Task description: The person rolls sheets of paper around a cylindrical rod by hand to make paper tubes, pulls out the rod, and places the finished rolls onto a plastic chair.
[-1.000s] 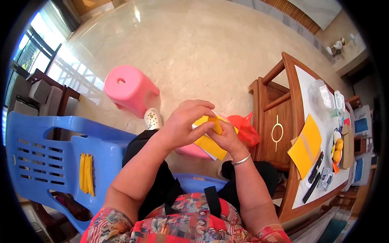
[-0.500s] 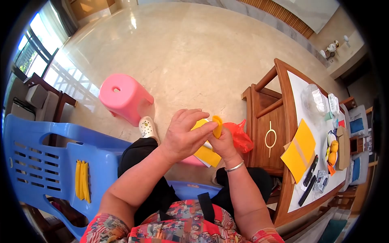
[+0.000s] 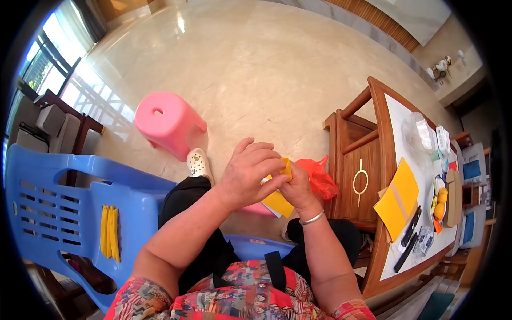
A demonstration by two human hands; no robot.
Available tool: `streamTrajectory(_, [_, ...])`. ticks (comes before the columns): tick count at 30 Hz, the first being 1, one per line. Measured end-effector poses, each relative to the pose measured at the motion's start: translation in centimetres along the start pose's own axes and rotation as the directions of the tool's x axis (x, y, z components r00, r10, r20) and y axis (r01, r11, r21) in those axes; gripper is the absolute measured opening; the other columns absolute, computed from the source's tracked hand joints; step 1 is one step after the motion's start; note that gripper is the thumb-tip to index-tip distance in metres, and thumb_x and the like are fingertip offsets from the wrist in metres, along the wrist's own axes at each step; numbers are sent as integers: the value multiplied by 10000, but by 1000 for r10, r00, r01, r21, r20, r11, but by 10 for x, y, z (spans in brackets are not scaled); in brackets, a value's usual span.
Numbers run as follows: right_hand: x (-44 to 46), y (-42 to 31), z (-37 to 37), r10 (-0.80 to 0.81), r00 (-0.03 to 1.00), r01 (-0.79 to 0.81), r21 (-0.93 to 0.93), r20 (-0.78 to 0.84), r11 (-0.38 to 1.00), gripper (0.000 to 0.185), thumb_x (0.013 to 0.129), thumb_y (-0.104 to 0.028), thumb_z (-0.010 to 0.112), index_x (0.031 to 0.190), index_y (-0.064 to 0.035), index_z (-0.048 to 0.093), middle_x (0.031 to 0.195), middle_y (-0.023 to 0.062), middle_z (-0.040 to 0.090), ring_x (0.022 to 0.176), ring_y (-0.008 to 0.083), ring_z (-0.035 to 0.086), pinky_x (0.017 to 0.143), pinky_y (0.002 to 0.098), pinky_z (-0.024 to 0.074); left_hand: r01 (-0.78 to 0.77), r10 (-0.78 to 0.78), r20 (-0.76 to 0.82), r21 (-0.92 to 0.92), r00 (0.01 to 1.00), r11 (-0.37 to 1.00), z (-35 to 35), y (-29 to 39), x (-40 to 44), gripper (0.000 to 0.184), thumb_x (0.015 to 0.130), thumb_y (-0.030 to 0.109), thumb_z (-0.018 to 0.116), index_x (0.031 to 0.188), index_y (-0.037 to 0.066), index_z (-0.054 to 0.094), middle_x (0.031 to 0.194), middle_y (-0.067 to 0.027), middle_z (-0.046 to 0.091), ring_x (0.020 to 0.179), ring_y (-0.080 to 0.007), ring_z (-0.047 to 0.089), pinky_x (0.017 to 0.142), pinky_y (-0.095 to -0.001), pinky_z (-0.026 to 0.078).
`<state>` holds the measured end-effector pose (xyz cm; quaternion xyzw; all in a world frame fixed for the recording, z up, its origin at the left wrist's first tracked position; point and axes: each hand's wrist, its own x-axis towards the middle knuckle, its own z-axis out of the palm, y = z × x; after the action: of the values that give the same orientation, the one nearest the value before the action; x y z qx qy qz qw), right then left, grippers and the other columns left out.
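Observation:
A piece of yellow paper [image 3: 287, 168], curled or folded, is held between my two hands above my lap. My right hand [image 3: 300, 188] is closed around its lower part. My left hand [image 3: 249, 176] presses against it from the left, its fingers bent over the paper and partly hiding it. Just below the hands, yellow and white sheets [image 3: 279, 204] lie on a pink surface [image 3: 255, 210], mostly covered by my arms. To my left, several narrow yellow paper strips [image 3: 110, 233] rest side by side on the blue plastic chair [image 3: 136, 213].
A pink stool [image 3: 166, 120] stands ahead on the left. Behind my right hand is a red plastic bag [image 3: 321, 181]. The wooden table [image 3: 380, 122] at right bears a yellow sheet [image 3: 397, 200], black remotes [image 3: 408, 240], yellow fruit [image 3: 440, 202] and a clear plastic bag [image 3: 415, 130].
My left fingers have come over the yellow paper, so less of it shows and it sits lower between the hands. The whole view has shifted slightly.

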<state>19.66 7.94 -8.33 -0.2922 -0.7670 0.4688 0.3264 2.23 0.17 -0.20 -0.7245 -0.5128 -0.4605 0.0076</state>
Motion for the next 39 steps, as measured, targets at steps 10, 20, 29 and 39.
streamTrajectory(10, [3, -21, 5, -163, 984, 146, -208, -67, 967, 352, 901, -232, 769, 1171, -42, 646, 1018, 167, 697, 914, 354, 682, 822, 407, 553, 181, -182, -49, -24, 982, 983, 10, -7, -9, 67, 847, 161, 793, 872, 118, 748, 871, -25, 726, 884, -243, 700, 1017, -493, 428])
streamTrajectory(20, [11, 29, -54, 237, 794, -8, 381, -560, 925, 199, 1017, -109, 657, 1183, -1, 648, 1076, 44, 663, 1005, 118, 609, 914, 266, 496, 493, -889, -242, -761, 388, 422, -29, -95, -11, 185, 963, 157, 723, 987, -24, 758, 881, -51, 729, 761, -141, 686, 721, -255, 526])
streamTrajectory(29, [11, 13, -35, 77, 842, 82, 269, -534, 960, 193, 948, -70, 744, 1122, -2, 693, 1010, 31, 689, 932, 114, 645, 869, 267, 537, 524, -947, -126, -807, 297, 272, -26, -95, -15, 203, 945, 202, 737, 996, 7, 750, 900, -53, 726, 737, -130, 680, 691, -246, 509])
streamTrajectory(39, [11, 20, -35, 82, 867, 83, 306, -491, 948, 202, 937, -52, 753, 1116, 7, 681, 993, 46, 698, 935, 128, 660, 885, 274, 540, 665, -949, -95, -692, 301, 280, -16, -94, -17, 199, 921, 269, 753, 986, 81, 766, 852, -9, 729, 732, -94, 695, 680, -242, 435])
